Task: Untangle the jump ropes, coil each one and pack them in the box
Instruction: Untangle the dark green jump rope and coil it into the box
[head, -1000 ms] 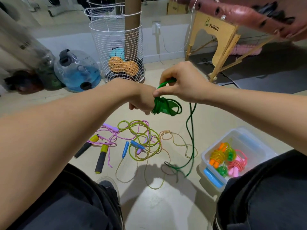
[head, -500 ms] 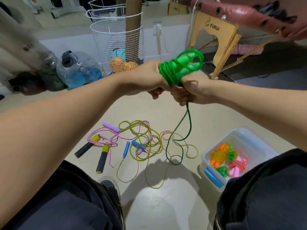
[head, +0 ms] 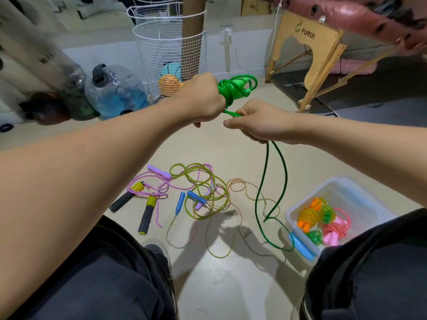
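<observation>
My left hand grips the green jump rope, coiled around its handles above the fist. My right hand pinches the same rope just below the coil; the loose green tail hangs from it down to the floor beside the box. On the floor lies a tangle of ropes: a pink rope with yellow-and-black handles, a yellow-green one, a thin orange one with blue handles, and purple handles. The clear plastic box at the right holds coiled orange, green and pink ropes.
A white wire basket with balls stands behind, next to a blue water jug and dark bottles. A wooden folding stand is at the back right. My knees in dark trousers fill the bottom corners.
My right hand has dropped below the coil and slid along the rope, drawing it out. The green tail has shifted right toward the box. The left hand holds the coil slightly lower.
</observation>
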